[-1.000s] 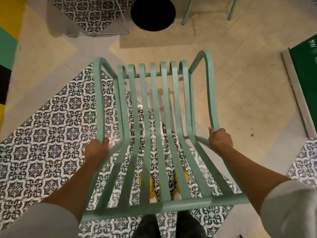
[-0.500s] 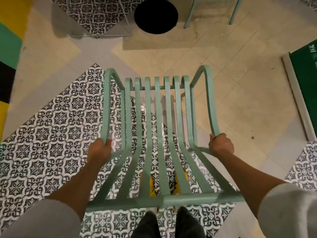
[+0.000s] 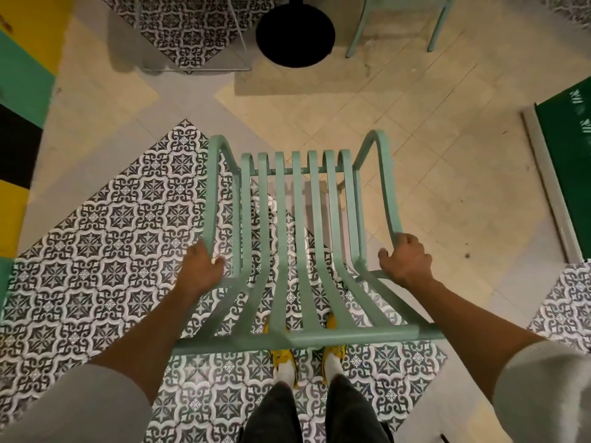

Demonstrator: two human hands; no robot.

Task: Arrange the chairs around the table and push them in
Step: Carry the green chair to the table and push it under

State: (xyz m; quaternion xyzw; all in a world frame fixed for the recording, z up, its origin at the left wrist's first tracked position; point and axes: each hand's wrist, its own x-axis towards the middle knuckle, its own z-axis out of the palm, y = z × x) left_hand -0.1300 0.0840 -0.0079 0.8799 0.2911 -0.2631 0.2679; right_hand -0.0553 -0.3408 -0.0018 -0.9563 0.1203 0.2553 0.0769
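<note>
Along the left edge ran a wall painted in yellow, green and black bands (image 3: 19, 91). Beside it the floor was partly plain beige tiles (image 3: 447, 155) and partly a diamond patch of black-and-white patterned tiles (image 3: 105, 251).

The person's left hand (image 3: 198, 270) was curled round the left armrest of a mint-green slatted metal armchair (image 3: 300, 251), fingers wrapped over the tube near where it met the backrest. A grey sleeve (image 3: 73, 407) covered the upper arm.

The chair stood in the middle of the view, straddling the edge of the patterned patch. Its top back rail lay nearest the person, and the seat's front edge pointed away, toward the top of the view. The slats ran lengthwise along that same near-to-far line. Through the slats showed yellow-and-white shoes (image 3: 284, 362) and dark trousers (image 3: 278, 414), directly behind the backrest.

Farther on, well apart from the seat front, stood the round black base of a table (image 3: 294, 35), slightly left of the chair's centre line. To its right rose the legs of a second mint-green chair (image 3: 438, 24).

The right hand (image 3: 406, 263) was closed over the right armrest, matching the left, so both hands were clamped on the chair, one on each side. At the far right stood a dark green panel with a pale frame (image 3: 566, 132).
</note>
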